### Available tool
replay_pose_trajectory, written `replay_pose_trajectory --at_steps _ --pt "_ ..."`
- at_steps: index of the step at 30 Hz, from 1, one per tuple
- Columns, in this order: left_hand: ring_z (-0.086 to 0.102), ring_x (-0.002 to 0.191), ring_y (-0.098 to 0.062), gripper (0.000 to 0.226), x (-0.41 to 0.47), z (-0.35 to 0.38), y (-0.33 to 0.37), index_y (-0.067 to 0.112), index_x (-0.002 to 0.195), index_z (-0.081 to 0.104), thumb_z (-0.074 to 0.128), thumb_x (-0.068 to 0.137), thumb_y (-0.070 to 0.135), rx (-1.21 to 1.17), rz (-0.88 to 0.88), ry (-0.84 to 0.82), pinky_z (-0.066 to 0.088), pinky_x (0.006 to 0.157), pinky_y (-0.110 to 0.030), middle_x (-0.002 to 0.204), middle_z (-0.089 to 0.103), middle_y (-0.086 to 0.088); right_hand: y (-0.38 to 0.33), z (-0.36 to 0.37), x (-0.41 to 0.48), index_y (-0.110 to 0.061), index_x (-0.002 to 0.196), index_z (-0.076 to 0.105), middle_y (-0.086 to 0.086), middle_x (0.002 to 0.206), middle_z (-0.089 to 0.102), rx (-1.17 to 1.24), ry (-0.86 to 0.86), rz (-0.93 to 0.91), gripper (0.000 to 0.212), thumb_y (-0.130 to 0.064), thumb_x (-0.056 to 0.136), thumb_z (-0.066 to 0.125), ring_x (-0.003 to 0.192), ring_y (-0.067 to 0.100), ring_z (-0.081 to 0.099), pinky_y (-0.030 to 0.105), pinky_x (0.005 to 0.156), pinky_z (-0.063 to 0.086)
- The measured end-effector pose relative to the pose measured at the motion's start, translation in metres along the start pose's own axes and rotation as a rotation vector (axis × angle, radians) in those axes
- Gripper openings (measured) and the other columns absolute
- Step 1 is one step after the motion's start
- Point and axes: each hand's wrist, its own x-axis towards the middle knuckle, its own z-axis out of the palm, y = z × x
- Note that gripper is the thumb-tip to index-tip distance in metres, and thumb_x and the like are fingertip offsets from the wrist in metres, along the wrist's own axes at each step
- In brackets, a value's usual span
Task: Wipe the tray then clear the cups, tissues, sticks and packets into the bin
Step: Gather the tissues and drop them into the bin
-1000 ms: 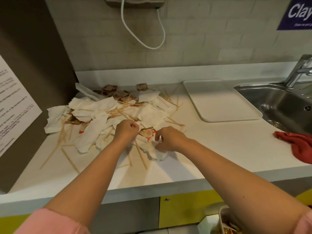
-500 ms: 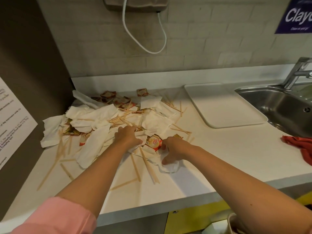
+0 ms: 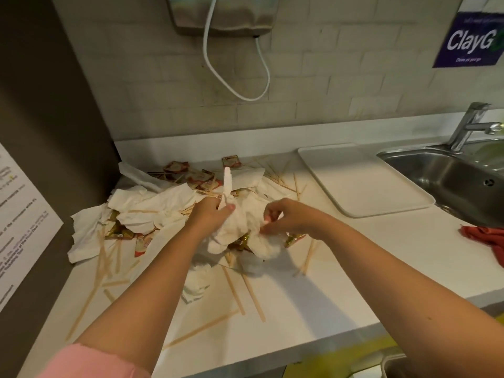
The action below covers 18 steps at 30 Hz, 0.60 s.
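A heap of white tissues [image 3: 152, 205], wooden sticks [image 3: 253, 296] and red-and-gold packets [image 3: 176, 167] covers the left of the white counter [image 3: 341, 268]. My left hand [image 3: 211, 214] and my right hand [image 3: 286, 216] together grip a bunched wad of tissues [image 3: 245, 227] lifted just above the counter, with a packet or two caught under it. One tissue strip sticks up from my left hand. The white tray [image 3: 362, 181] lies bare to the right, beside the sink. No cups show. A bin corner [image 3: 392, 364] shows at the bottom right, below the counter.
A steel sink [image 3: 450, 175] with a tap [image 3: 471, 124] is at the right. A red cloth [image 3: 488, 238] lies on the counter by the sink. A dark panel with a paper notice [image 3: 19, 227] bounds the left. A dispenser and white cable [image 3: 234, 85] hang on the wall.
Both hands have closed round tissues in the middle of the heap and raised a bunched wad off the counter. The view has tilted up and moved closer.
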Motion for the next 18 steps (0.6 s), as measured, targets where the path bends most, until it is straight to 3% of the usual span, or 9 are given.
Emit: replay_pose_trajectory --at_steps 4,8,10,13,15,18 --pt "0.059 0.089 -0.025 0.025 0.004 0.004 -0.001 0.009 0.113 0.062 0.053 0.093 0.021 -0.130 0.019 -0.077 0.047 0.073 -0.032 0.105 0.066 -0.010 -0.016 -0.004 0.010 -0.016 0.073 0.046 0.001 0.065 0.049 0.325 0.146 -0.102 0.025 -0.020 0.086 0.067 0.052 0.011 0.040 0.021 0.046 0.031" --pt "0.064 0.092 -0.024 0.027 0.001 0.006 -0.002 0.015 0.115 0.062 0.056 0.090 0.012 -0.356 0.013 -0.240 0.052 0.076 -0.036 0.104 0.068 -0.007 -0.021 0.008 0.027 -0.015 0.076 0.046 0.004 0.067 0.046 0.430 0.288 -0.115 0.024 -0.020 0.085 0.068 0.052 0.012 0.037 0.022 0.045 0.031" --pt "0.065 0.092 -0.023 0.026 -0.002 0.004 0.001 0.013 0.117 0.061 0.050 0.095 0.020 -0.574 -0.025 -0.314 0.052 0.079 -0.035 0.104 0.069 -0.008 -0.020 0.015 0.032 -0.013 0.083 0.047 0.002 0.066 0.046 0.422 0.318 -0.095 0.023 -0.022 0.084 0.069 0.051 0.011 0.038 0.019 0.043 0.031" --pt "0.068 0.098 -0.020 0.042 -0.004 -0.004 0.003 0.018 0.110 0.064 0.035 0.098 0.045 -0.856 -0.108 -0.423 0.051 0.088 -0.034 0.106 0.071 -0.008 -0.021 0.024 0.039 -0.015 0.083 0.046 -0.003 0.065 0.047 0.365 0.357 -0.070 0.028 -0.028 0.081 0.071 0.051 0.009 0.040 0.018 0.046 0.033" --pt "0.068 0.098 -0.020 0.044 -0.005 -0.005 0.005 0.017 0.117 0.061 0.039 0.095 0.048 -0.796 -0.095 -0.443 0.053 0.086 -0.033 0.108 0.070 -0.007 -0.023 0.028 0.045 -0.016 0.080 0.047 -0.005 0.065 0.047 0.326 0.382 -0.070 0.024 -0.029 0.085 0.067 0.054 0.009 0.041 0.020 0.050 0.033" --pt "0.068 0.080 -0.017 0.034 -0.006 -0.004 0.008 0.007 0.123 0.056 0.054 0.094 0.023 -0.709 -0.082 -0.338 0.056 0.070 -0.029 0.096 0.069 -0.006 -0.026 0.026 0.049 -0.013 0.090 0.054 -0.004 0.070 0.048 0.386 0.338 -0.048 0.025 -0.033 0.099 0.042 0.063 0.011 0.044 0.023 0.056 0.036"
